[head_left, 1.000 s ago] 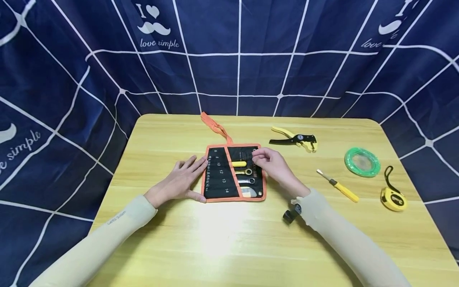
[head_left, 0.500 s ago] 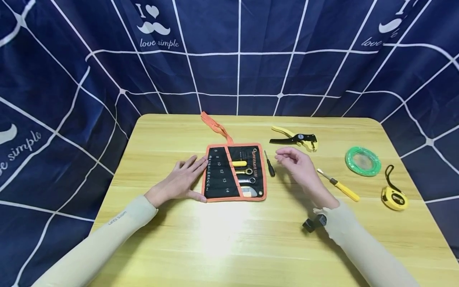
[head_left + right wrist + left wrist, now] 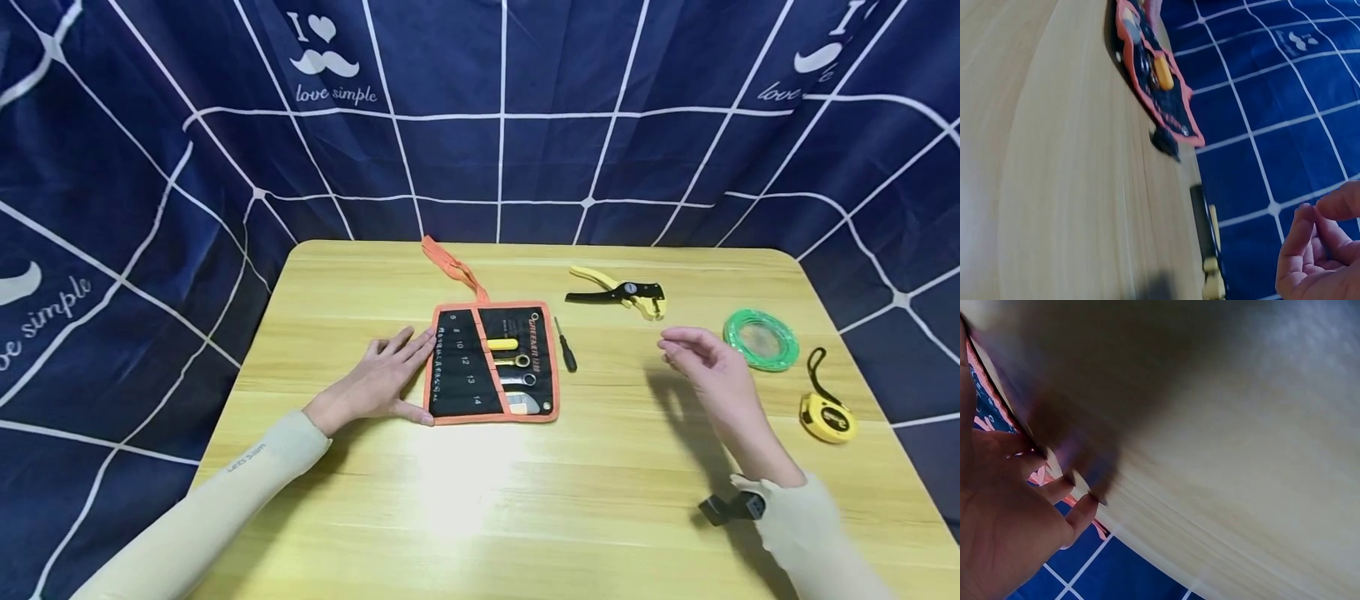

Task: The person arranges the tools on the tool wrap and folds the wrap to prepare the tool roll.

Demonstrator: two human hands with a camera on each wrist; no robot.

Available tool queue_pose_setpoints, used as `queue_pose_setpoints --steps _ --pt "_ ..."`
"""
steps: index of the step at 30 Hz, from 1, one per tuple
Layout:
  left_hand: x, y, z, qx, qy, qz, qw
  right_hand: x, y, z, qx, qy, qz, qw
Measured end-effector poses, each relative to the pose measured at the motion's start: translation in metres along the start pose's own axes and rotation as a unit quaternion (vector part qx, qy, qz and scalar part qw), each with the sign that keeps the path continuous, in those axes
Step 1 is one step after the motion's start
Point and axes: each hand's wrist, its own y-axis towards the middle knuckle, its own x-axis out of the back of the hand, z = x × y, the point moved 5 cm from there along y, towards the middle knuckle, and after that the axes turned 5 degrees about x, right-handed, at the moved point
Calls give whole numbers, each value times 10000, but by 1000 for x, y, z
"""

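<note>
L hand (image 3: 375,383) flat, fingers straight, pressing tool roll (image 3: 491,362) edge at counter (image 3: 480,500) centre. R hand (image 3: 708,371) loose, empty, above counter, near green tape (image 3: 759,339).

A makeshift recording booth: a wooden bench (image 3: 480,500) of hand tools, walled by printed navy cloth (image 3: 150,167).

My head camera looks forward and down over the whole desk (image 3: 480,500). My left wrist view sits close, blurred, at the tool roll (image 3: 985,409) edge. My right wrist view skims low, sharing that tool roll (image 3: 1157,94).
</note>
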Motion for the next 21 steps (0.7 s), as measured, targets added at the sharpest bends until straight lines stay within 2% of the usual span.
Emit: queue_pose_setpoints --steps 5,11,17,21 --pt "1 2 -1 -23 -158 113 9998 26 -12 -1 -3 250 -340 9991" --pt "4 -2 2 39 -175 155 9997 43 -24 -8 55 312 -597 9977" --pt "3 -3 2 7 -96 117 9999 62 -39 -18 -4 646 -1363 9886" --pt "1 -2 2 -23 -117 126 9998 74 -46 -24 -94 871 -1570 9837"
